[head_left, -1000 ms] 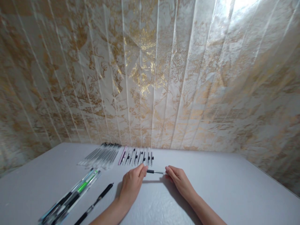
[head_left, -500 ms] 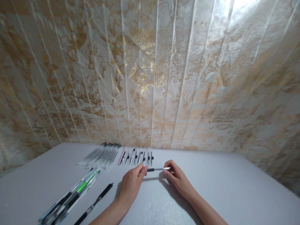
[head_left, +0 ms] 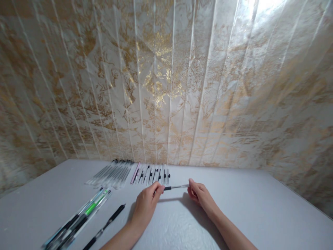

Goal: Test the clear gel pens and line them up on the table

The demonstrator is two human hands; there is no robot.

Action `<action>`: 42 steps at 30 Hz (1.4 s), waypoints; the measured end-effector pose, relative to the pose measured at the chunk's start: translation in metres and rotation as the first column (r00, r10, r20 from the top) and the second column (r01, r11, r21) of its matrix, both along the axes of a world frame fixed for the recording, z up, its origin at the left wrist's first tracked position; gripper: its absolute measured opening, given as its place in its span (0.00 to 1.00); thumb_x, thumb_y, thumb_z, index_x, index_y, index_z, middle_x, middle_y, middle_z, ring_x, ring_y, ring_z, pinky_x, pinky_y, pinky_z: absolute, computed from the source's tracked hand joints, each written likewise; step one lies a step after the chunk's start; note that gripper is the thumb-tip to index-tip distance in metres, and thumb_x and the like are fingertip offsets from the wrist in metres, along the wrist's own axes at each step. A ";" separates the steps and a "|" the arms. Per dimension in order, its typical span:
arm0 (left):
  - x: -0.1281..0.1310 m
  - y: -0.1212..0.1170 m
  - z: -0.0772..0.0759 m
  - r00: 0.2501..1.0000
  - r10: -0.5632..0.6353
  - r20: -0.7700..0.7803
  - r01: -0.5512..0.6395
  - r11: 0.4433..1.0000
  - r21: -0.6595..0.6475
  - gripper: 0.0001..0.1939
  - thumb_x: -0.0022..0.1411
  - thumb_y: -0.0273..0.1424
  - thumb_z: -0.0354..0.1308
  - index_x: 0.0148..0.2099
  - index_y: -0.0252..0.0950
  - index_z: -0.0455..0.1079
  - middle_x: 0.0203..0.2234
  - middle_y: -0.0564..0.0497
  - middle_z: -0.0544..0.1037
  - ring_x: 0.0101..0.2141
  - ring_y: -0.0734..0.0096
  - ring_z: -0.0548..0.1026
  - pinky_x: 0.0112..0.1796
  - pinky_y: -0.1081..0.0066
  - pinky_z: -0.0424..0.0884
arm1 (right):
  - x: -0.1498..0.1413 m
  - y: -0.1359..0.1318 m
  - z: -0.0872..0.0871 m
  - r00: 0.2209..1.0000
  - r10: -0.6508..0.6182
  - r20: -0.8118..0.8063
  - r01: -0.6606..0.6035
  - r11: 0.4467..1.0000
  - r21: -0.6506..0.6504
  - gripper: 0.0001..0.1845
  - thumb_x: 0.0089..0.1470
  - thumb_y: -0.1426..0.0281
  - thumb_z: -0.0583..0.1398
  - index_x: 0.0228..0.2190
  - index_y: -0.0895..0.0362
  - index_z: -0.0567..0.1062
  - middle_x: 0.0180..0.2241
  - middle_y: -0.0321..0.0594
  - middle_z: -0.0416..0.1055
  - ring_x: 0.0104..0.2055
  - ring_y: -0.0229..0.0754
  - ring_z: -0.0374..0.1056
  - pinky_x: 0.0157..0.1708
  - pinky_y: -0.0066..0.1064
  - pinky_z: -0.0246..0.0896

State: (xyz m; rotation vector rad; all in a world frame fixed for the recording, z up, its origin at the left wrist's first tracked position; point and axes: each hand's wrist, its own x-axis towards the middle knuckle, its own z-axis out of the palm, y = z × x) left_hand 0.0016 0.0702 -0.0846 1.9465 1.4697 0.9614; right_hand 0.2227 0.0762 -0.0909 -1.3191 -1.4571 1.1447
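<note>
A slim pen (head_left: 177,187) lies roughly level between my two hands, just above the table. My left hand (head_left: 147,199) pinches its black grip end between thumb and fingers. At the other end, the thumb and fingers of my right hand (head_left: 200,194) close on the pale, clear tip. A thin grey shaft shows between the two hands. The parts under my fingers are hidden. Beyond my left hand, a row of clear pen parts and small black pieces (head_left: 151,175) lies on the table.
A fan of grey, thin sticks with black ends (head_left: 111,175) lies at the back left. Closer in are a bundle of pens with a green one (head_left: 78,218) and a single black pen (head_left: 105,225). A gold-patterned curtain (head_left: 166,86) hangs behind the white table (head_left: 247,208).
My right hand has shifted a little to the right along the pen, still closed at its end. My left hand has hardly moved.
</note>
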 end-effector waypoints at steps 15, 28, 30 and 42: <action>0.002 -0.003 0.004 1.000 -0.018 -0.024 0.018 1.000 0.012 0.18 0.66 0.43 0.42 0.30 0.39 0.63 0.21 0.57 0.68 0.25 0.71 0.67 0.28 0.75 0.56 | 0.000 0.000 -0.005 0.994 0.106 -0.008 -0.104 0.990 0.094 0.25 0.52 0.48 0.57 0.23 0.58 0.68 0.16 0.28 0.53 0.19 0.32 0.47 0.19 0.26 0.39; 0.007 -0.009 0.012 0.993 -0.080 0.085 0.085 0.995 -0.053 0.12 0.61 0.40 0.47 0.30 0.38 0.64 0.23 0.56 0.69 0.27 0.71 0.66 0.29 0.75 0.59 | 0.006 0.001 0.001 0.893 -0.058 -0.446 0.045 0.998 -0.040 0.21 0.41 0.55 0.68 0.28 0.57 0.70 0.18 0.27 0.55 0.18 0.30 0.49 0.19 0.24 0.46; 0.008 -0.009 0.012 0.988 -0.100 0.114 0.105 0.994 -0.041 0.13 0.61 0.40 0.47 0.30 0.38 0.63 0.23 0.56 0.68 0.26 0.72 0.66 0.29 0.75 0.60 | 0.007 0.006 -0.004 0.830 -0.133 -0.541 0.117 0.991 -0.064 0.22 0.39 0.55 0.69 0.26 0.57 0.69 0.19 0.27 0.54 0.18 0.28 0.46 0.17 0.23 0.44; 0.005 -0.018 0.016 0.886 -0.438 0.154 0.439 0.898 0.032 0.12 0.60 0.36 0.50 0.26 0.37 0.62 0.19 0.57 0.61 0.22 0.75 0.59 0.25 0.74 0.55 | 0.097 0.024 -0.012 0.911 -0.394 -0.124 0.392 0.919 -0.046 0.28 0.39 0.47 0.65 0.16 0.55 0.61 0.12 0.25 0.51 0.12 0.27 0.44 0.10 0.23 0.40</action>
